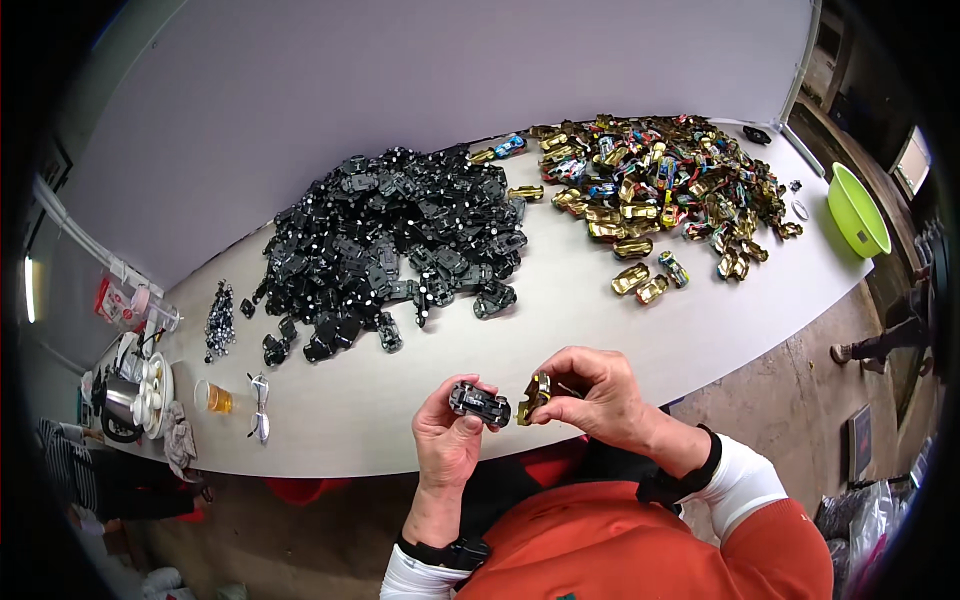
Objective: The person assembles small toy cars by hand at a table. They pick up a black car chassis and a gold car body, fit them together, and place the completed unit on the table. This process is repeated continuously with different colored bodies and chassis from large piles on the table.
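Black chassis (480, 403) in its closed grip, the left hand (448, 442) hung above the near edge of the table (560, 320). Beside it, the right hand (604, 396), nearly closed, pinched a gold shell (534, 399), perhaps to have both in sight. Toward the table's far side, a black pile (350, 218) and a gold pile (640, 212) lay apart, likely to separate the kinds.

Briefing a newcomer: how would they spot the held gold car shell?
Start at the near edge of the pale table. There the right hand pinches the gold car shell. It is gold, unlike the dark chassis in the left hand, and held, unlike the colourful heap.
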`<state>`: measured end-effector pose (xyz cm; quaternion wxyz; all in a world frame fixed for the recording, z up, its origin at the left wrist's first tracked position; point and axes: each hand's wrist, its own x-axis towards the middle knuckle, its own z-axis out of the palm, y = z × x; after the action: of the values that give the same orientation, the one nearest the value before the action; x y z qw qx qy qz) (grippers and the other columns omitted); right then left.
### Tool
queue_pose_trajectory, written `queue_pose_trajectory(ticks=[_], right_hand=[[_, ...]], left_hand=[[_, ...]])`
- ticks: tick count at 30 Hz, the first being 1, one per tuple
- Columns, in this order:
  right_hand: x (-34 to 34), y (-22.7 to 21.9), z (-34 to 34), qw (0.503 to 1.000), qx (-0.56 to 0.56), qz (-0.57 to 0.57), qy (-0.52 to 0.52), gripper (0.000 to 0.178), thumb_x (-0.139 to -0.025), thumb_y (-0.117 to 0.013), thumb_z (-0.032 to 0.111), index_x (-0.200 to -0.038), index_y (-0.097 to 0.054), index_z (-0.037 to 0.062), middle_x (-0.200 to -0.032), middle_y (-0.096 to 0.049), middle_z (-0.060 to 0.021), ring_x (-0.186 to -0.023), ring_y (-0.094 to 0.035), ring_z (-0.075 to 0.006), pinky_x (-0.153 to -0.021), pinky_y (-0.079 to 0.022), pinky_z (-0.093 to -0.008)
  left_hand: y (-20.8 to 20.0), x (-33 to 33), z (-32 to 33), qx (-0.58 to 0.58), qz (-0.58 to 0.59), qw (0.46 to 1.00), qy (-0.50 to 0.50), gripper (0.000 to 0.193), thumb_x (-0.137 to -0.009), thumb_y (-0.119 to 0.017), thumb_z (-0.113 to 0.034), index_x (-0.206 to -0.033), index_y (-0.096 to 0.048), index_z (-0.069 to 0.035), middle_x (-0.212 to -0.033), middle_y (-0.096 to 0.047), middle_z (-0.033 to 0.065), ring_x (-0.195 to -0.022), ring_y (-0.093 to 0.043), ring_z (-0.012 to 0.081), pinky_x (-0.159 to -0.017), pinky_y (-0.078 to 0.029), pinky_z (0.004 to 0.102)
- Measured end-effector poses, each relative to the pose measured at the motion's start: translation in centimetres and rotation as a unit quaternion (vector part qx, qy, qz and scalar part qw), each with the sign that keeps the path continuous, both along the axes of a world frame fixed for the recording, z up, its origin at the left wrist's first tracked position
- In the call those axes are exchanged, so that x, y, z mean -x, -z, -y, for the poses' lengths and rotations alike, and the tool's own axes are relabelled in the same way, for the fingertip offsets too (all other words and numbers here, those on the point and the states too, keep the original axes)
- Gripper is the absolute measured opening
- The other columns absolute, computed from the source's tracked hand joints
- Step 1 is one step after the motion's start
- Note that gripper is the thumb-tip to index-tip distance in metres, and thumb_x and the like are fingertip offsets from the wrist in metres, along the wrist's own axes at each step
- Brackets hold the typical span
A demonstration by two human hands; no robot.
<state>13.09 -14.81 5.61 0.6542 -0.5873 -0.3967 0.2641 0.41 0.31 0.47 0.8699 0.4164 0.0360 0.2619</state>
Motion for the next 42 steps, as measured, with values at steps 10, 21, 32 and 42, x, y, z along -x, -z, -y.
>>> queue_pose_trajectory(ticks=[10,21,32,42], right_hand=[[0.5,0.1,-0.1,0.999,0.014,0.051,-0.003,0.024,-0.072,-0.074,0.003,-0.088,-0.057,-0.0030,-0.072,-0.063,-0.0078,-0.064,-0.062,-0.0102,-0.054,-0.050,-0.0234],[1.2,-0.4,-0.9,0.973,0.015,0.229,0.012,0.034,-0.070,-0.073,0.007,-0.097,-0.054,0.0027,-0.078,-0.059,-0.0116,-0.067,-0.062,-0.0258,-0.058,-0.050,-0.0324],[1.3,-1.6,-0.7,0.916,0.035,0.397,-0.040,0.031,-0.073,-0.069,0.011,-0.099,-0.052,0.0055,-0.075,-0.055,-0.0106,-0.062,-0.059,-0.0292,-0.048,-0.049,-0.0358],[0.9,-1.2,-0.6,0.987,0.013,0.156,-0.024,0.028,-0.077,-0.070,0.012,-0.096,-0.052,0.0004,-0.072,-0.058,-0.0101,-0.060,-0.059,-0.0188,-0.048,-0.047,-0.0285]], left_hand=[[0.0,0.2,0.2,-0.064,-0.022,0.997,0.020,0.044,-0.075,-0.071,-0.007,-0.114,-0.053,0.003,-0.099,-0.061,0.0144,-0.082,-0.061,0.0174,-0.065,-0.053,0.0273],[-0.2,0.0,0.6,-0.119,-0.018,0.992,0.030,0.039,-0.073,-0.072,-0.003,-0.109,-0.058,0.003,-0.099,-0.058,0.0082,-0.089,-0.059,0.0159,-0.070,-0.053,0.0263],[-1.0,0.6,0.4,-0.215,-0.007,0.976,0.022,0.041,-0.073,-0.072,-0.005,-0.111,-0.059,0.003,-0.097,-0.056,0.0058,-0.082,-0.056,0.0122,-0.068,-0.049,0.0223],[-2.3,-0.5,1.7,-0.010,-0.028,0.996,0.079,0.042,-0.072,-0.075,-0.010,-0.109,-0.058,0.002,-0.102,-0.052,0.0074,-0.079,-0.058,0.0137,-0.052,-0.051,0.0198]])
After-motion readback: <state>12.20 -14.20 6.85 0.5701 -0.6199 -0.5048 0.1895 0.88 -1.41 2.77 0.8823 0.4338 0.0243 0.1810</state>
